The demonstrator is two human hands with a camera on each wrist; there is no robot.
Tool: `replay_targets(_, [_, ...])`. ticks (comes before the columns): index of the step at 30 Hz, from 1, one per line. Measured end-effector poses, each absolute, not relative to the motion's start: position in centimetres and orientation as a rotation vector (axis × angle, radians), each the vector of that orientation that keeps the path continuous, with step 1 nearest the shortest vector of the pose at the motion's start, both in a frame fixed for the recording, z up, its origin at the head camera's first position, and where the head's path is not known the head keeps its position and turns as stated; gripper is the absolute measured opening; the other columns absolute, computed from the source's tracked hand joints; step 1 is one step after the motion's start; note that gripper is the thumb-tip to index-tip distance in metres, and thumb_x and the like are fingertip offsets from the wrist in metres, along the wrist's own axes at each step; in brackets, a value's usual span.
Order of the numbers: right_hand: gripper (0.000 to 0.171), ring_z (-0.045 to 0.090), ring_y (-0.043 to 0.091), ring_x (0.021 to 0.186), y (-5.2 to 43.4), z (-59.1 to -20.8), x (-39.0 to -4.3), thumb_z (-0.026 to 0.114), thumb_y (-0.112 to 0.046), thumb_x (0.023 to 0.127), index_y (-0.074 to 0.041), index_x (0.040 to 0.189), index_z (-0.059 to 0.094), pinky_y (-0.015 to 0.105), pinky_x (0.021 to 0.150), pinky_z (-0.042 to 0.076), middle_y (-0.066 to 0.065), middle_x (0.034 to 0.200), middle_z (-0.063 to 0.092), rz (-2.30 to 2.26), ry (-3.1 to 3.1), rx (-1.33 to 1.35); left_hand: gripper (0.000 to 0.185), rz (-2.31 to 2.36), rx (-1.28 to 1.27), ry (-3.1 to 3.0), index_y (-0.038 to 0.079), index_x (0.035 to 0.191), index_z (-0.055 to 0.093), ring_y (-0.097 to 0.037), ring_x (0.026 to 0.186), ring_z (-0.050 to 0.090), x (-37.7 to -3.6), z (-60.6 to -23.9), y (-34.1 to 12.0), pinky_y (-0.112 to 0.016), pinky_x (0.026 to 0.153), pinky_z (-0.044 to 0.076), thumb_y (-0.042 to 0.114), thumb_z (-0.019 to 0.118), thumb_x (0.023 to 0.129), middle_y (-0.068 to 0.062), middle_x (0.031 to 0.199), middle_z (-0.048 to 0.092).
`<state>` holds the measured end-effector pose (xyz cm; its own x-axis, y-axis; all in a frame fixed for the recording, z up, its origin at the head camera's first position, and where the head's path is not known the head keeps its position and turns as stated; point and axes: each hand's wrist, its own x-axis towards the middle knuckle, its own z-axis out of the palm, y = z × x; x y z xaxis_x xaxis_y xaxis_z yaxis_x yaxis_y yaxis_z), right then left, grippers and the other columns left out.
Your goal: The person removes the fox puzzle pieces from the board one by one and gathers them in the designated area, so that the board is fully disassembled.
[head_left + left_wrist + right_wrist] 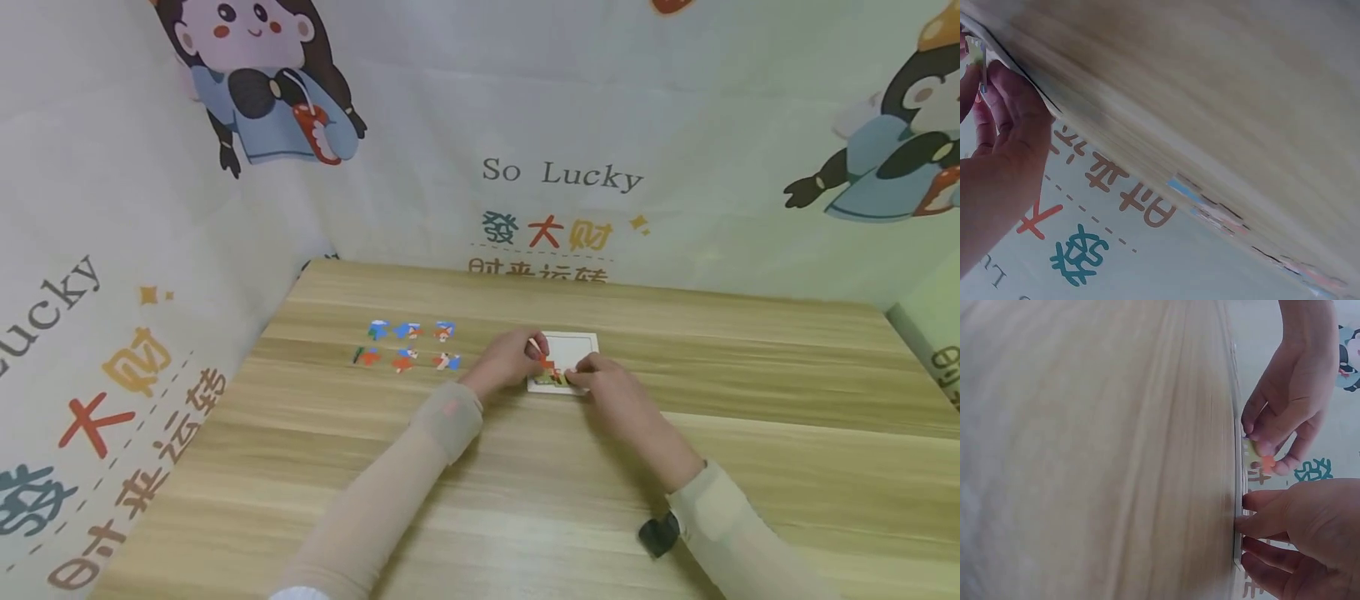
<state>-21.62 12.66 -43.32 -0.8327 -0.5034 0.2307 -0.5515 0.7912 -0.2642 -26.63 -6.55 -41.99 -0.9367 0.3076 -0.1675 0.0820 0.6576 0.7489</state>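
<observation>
A small white puzzle tray (573,342) lies on the table, with several colourful pieces (557,380) in its near part. At the tray's left side my left hand (513,358) pinches an orange and green puzzle piece (1267,464) between thumb and fingers. The right wrist view shows that piece tilted up, its lower end close over the tray. On the right side, my right hand (618,393) touches the tray, its fingertips (1249,501) at the near right edge and beside the pieces. The fingers of this hand are extended.
Left of the tray, several loose puzzle pieces (405,360) lie in two rows on the wooden table (540,483). A printed cloth (420,125) hangs behind the table and along its sides. A black device (658,533) sits at the right sleeve.
</observation>
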Motion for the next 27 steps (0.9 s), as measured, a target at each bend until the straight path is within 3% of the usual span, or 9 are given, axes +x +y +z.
replay_targets(6, [0.038, 0.066, 0.034, 0.1, 12.9, -43.2, -21.5, 0.062, 0.014, 0.084, 0.0, 0.118, 0.071, 0.045, 0.087, 0.057, 0.018, 0.11, 0.065, 0.504, -2.841, 0.805, 0.015, 1.424, 0.229, 2.468, 0.003, 0.105, 0.065, -0.013, 0.078, 0.057, -26.4, -41.0, -8.9, -0.019, 0.064, 0.051, -0.003, 0.064, 0.092, -0.008, 0.094, 0.064])
replay_targets(15, [0.039, 0.066, 0.034, 0.099, 12.5, -43.4, -21.5, 0.063, 0.014, 0.083, 0.002, 0.119, 0.07, 0.044, 0.086, 0.058, 0.019, 0.11, 0.065, 0.523, -2.836, 0.839, 0.024, 1.454, 0.107, 2.515, -0.001, 0.117, 0.065, -0.017, 0.089, 0.062, -24.1, -39.7, -17.7, -0.03, 0.078, 0.06, 0.0, 0.062, 0.094, -0.015, 0.11, 0.065])
replay_targets(27, [0.041, 0.066, 0.034, 0.101, 12.6, -43.3, -21.6, 0.061, 0.015, 0.083, 0.001, 0.12, 0.07, 0.044, 0.086, 0.058, 0.018, 0.111, 0.064, 0.486, -2.842, 0.852, 0.03, 1.447, 0.031, 2.537, -0.011, 0.122, 0.059, -0.01, 0.084, 0.057, -21.2, -40.4, -27.8, -0.021, 0.073, 0.057, 0.001, 0.061, 0.095, -0.007, 0.099, 0.06])
